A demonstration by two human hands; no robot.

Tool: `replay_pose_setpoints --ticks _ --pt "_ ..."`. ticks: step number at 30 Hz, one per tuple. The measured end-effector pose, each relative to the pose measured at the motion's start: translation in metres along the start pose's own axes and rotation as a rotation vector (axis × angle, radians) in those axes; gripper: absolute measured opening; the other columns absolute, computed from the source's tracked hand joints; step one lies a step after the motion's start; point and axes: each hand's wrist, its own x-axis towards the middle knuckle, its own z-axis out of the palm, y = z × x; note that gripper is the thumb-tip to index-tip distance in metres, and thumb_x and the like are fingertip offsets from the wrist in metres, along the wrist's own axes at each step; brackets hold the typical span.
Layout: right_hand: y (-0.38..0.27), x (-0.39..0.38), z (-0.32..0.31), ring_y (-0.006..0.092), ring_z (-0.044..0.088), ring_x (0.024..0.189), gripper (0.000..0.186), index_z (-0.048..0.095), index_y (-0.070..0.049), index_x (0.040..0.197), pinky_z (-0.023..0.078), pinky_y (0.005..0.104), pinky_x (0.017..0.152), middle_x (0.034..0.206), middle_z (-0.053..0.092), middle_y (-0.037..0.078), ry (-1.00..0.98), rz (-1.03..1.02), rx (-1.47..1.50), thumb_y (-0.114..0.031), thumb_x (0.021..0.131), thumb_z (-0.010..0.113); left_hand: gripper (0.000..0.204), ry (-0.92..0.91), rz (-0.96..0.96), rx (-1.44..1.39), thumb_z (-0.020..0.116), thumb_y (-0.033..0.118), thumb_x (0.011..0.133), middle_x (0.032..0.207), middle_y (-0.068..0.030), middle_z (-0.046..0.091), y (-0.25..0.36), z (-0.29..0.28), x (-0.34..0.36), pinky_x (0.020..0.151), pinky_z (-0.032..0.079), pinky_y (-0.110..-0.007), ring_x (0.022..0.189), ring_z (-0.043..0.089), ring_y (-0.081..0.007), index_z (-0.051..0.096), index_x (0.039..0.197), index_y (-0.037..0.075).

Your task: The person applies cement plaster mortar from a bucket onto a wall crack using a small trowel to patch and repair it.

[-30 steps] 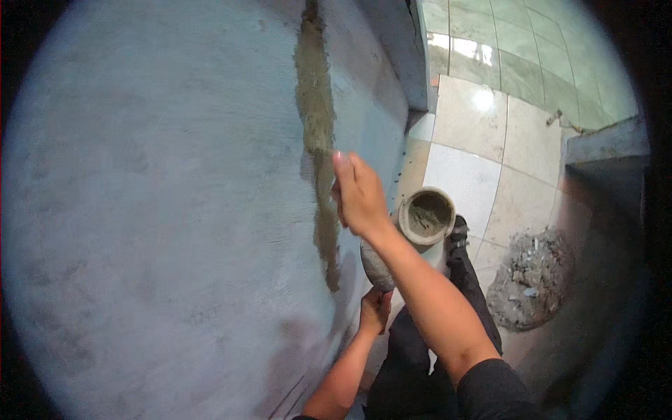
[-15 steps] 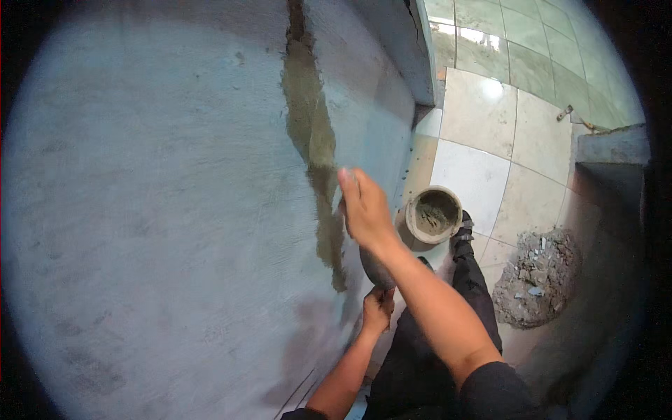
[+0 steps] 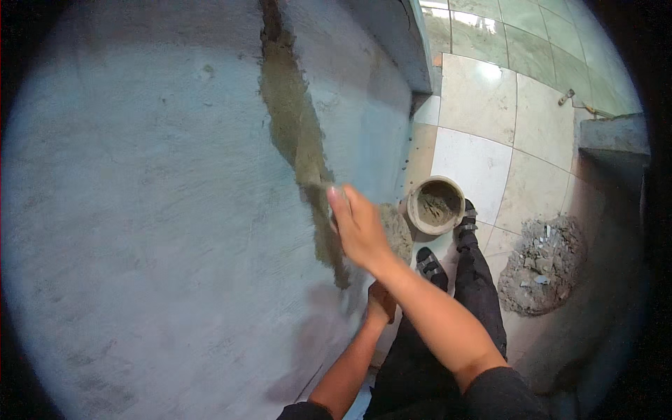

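Observation:
My right hand [image 3: 360, 229] is closed around what looks like a trowel [image 3: 316, 184], mostly hidden by the fingers. A thin blurred edge of it meets the damp grey mortar strip [image 3: 290, 119] that runs down the pale blue wall [image 3: 161, 210]. Below and partly behind my right forearm, my left hand [image 3: 380, 302] grips a rounded mortar board [image 3: 397, 227] with wet mortar on its face. The left fingers are partly covered, and the board's underside is out of sight.
A round bucket [image 3: 435, 205] with mortar inside stands on the tiled floor [image 3: 476, 164], close to my sandalled feet [image 3: 430, 264]. Right of my legs lies a heap of rubble [image 3: 542, 266]. A ledge [image 3: 413, 49] juts from the wall at the top; a low block [image 3: 616, 133] is at far right.
My right hand has moved slightly down along the strip. The board in my left hand has tilted, so its mortar-covered face now shows instead of a dark side. The view has shifted a little.

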Motion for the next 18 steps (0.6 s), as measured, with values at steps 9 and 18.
replay_pose_setpoints --ticks 9,18 --pt "-0.029 -0.020 0.039 0.0314 0.046 0.064 0.045 0.049 0.001 0.092 0.043 0.0436 0.063 0.070 0.049 0.022 -0.188 -0.029 0.107 -0.041 0.109 0.051 0.043 -0.172 -0.114 -0.336 0.051 0.031 0.108 0.139 -0.0084 0.057 -0.093 -0.008 -0.024 0.110 0.039 -0.040 0.125 0.051 -0.0217 0.049 0.144 0.007" --pt "-0.030 -0.018 0.033 0.0214 0.044 0.060 0.049 0.047 0.001 0.086 0.043 0.0404 0.060 0.062 0.047 0.015 -0.210 -0.004 0.111 -0.042 0.110 0.050 0.044 -0.086 0.048 0.311 0.057 0.024 0.101 0.125 -0.0093 0.060 -0.044 -0.006 -0.008 0.102 0.044 -0.043 0.119 0.054 -0.0232 0.048 0.139 0.005"
